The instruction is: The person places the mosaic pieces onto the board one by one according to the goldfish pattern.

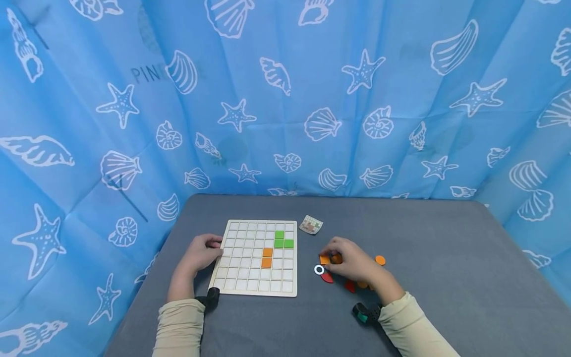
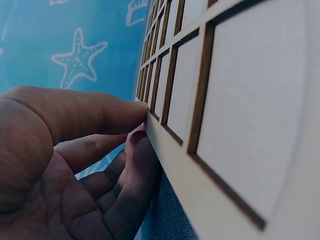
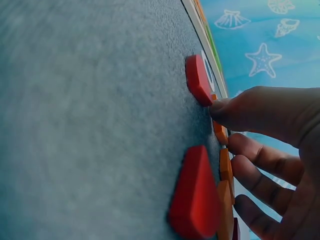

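Observation:
A white grid board lies on the table, with green square tiles and orange square tiles set in some of its cells. My left hand holds the board's left edge; in the left wrist view the thumb meets the rim and the curled fingers sit below. To the right of the board, my right hand pinches an orange square tile between thumb and fingers. Beside it lie a white ring-shaped piece and a red piece. The hand partly hides other orange pieces.
A small picture card lies by the board's upper right corner. Another red piece, an orange disc and more orange pieces are around the right hand. A blue shell-print curtain hangs behind the grey table.

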A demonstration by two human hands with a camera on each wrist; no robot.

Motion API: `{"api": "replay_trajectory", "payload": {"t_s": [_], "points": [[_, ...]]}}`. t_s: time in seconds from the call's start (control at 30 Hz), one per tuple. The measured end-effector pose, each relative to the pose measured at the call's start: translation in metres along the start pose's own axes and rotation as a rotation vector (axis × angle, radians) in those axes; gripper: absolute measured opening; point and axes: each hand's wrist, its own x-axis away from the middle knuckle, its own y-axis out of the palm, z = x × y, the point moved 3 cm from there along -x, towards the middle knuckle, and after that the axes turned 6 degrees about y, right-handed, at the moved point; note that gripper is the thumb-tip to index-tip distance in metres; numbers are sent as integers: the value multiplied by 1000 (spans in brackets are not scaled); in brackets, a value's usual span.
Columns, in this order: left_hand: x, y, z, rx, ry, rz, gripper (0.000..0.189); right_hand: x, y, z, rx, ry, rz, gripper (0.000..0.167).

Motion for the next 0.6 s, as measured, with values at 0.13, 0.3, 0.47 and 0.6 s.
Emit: {"api": "replay_trajectory", "payload": {"t_s": [0.13,0.3,0.47,0.6], "points": [[0,0,0,-1,1,3,41,0,-1,1,7,10,-1,26],[-1,0,0,-6,1,8,41,0,-2,0,9,17,-5,24],[-1,0,1,-16,2,14,41,0,-2,0,3,25,-8,22],[0,1,0,-10,6,14,40,0,-2,0,2,23,-4,22]]}}
